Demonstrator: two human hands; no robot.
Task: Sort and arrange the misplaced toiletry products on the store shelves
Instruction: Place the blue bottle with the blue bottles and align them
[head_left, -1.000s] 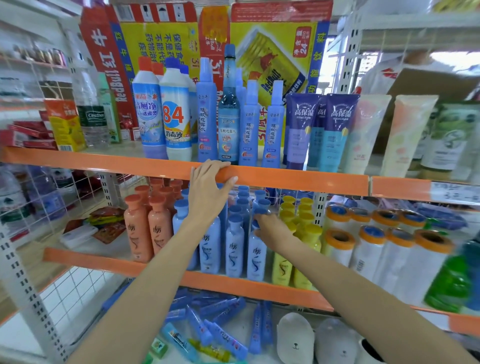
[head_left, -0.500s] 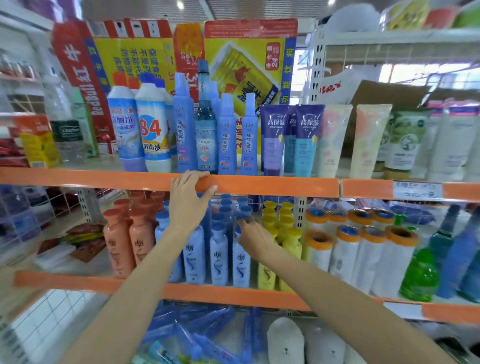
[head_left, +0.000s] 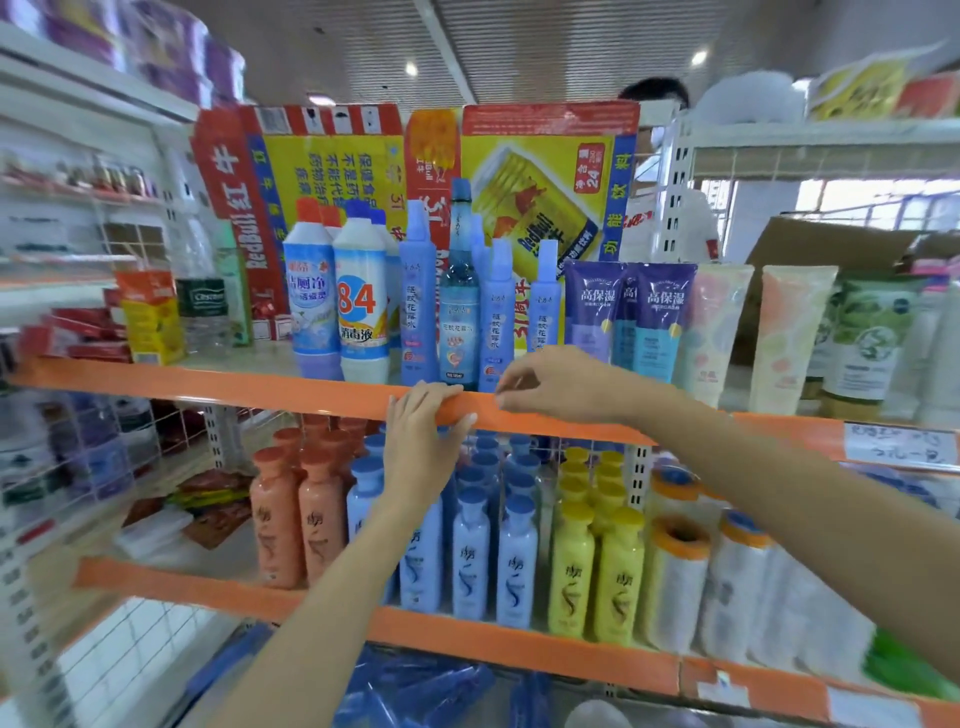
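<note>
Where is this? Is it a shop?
Most likely a shop. Orange-edged shelves hold rows of matching shampoo bottles, cleaning bottles and cream tubes, and a handwritten label is stuck on the shelf edge.

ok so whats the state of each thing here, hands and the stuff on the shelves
left hand: open, fingers resting on the orange shelf edge
right hand: fingers loosely curled, holding nothing, at the shelf edge
84 disinfectant bottle: upright, capped
dark blue spray bottle: upright, among lighter blue ones
purple tubes: standing on their caps
yellow bottles: upright, capped, in rows
orange bottles: upright, capped
</note>
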